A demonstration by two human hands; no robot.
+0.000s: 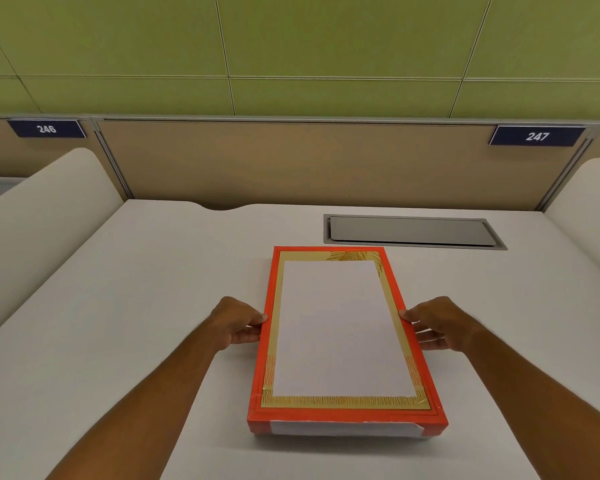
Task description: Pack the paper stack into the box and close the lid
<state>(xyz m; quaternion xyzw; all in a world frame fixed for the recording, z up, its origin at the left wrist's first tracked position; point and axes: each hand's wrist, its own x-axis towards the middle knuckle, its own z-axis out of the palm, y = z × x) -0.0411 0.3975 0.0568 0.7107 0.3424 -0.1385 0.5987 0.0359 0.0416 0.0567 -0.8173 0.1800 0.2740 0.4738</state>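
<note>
A flat red box lies lengthwise in the middle of the white desk. Inside its red rim is a gold patterned surface, and a white paper stack covers most of it. I cannot tell whether that surface is the lid's top or the box's floor. A white label runs along the near side wall, with a grey edge showing under it. My left hand grips the left long edge, thumb on the rim. My right hand grips the right long edge the same way.
A grey cable hatch is set flush into the white desk behind the box on the right. A tan partition closes the back. Rounded white dividers rise on both sides.
</note>
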